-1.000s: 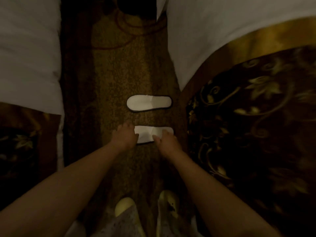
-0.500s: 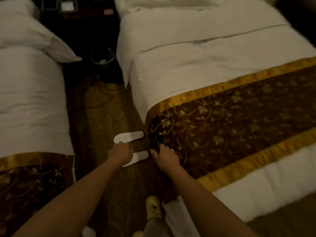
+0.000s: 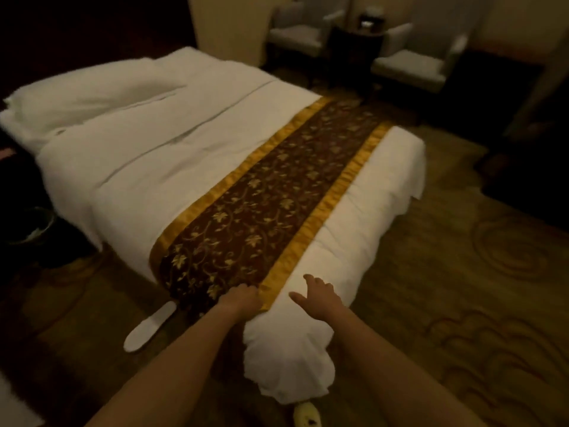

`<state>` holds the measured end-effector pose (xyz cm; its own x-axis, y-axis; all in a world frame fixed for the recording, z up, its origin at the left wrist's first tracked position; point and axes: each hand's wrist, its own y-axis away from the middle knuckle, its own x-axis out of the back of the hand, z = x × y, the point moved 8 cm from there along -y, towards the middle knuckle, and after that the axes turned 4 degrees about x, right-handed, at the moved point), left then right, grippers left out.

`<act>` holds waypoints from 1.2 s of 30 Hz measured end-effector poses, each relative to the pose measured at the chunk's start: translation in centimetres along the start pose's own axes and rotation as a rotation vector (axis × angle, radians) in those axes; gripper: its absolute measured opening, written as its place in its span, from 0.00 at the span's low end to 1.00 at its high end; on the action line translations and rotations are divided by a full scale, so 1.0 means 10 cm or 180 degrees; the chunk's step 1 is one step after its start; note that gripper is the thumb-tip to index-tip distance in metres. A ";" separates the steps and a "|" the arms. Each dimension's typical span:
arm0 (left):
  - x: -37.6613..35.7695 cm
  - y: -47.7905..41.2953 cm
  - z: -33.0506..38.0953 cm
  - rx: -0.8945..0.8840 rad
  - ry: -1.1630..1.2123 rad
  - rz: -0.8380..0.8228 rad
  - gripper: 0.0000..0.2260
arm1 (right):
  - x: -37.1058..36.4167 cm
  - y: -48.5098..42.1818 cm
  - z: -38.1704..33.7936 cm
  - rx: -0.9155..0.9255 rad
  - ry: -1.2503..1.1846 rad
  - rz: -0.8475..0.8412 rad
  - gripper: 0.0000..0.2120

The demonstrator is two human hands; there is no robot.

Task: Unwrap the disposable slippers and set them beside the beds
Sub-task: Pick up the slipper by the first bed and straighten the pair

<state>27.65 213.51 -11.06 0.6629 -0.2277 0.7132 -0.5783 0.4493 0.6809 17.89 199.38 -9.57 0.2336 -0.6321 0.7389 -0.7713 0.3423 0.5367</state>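
Note:
One white disposable slipper lies on the carpet beside the bed, close to its near left side. A second slipper is not visible; the bed runner's edge hides that spot. My left hand rests knuckles-up at the hanging end of the brown and gold bed runner, fingers curled, nothing visibly in it. My right hand hovers over the white duvet at the bed's near corner, fingers spread and empty.
Two pale armchairs and a small dark table stand beyond the bed. A dark waste bin sits at the far left by the bed. Patterned carpet spreads to the right. A yellow shoe shows at the bottom.
Both hands have left the slipper on the floor and risen to the bed's edge. The view has swung up and to the right, away from the aisle between the beds.

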 end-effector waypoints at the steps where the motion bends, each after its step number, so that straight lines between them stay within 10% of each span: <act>1: 0.02 -0.03 0.27 -0.0101 -0.0082 0.0000 0.20 | 0.12 0.07 0.27 -0.0133 -0.0063 0.0047 0.34; 18: -0.10 -0.98 5.07 -0.1235 -0.1002 -0.0402 0.22 | 2.16 0.56 4.65 -0.1246 -0.0017 0.0122 0.31; 36: 1.27 -3.31 8.34 -0.1454 -0.1066 -0.0306 0.21 | 4.71 -1.11 7.33 -0.1442 -0.0157 0.0355 0.32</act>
<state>15.53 123.73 -10.70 0.4725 -0.5139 0.7160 -0.2094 0.7237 0.6576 -5.95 114.87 -10.54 0.1272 -0.6027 0.7878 -0.4514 0.6720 0.5870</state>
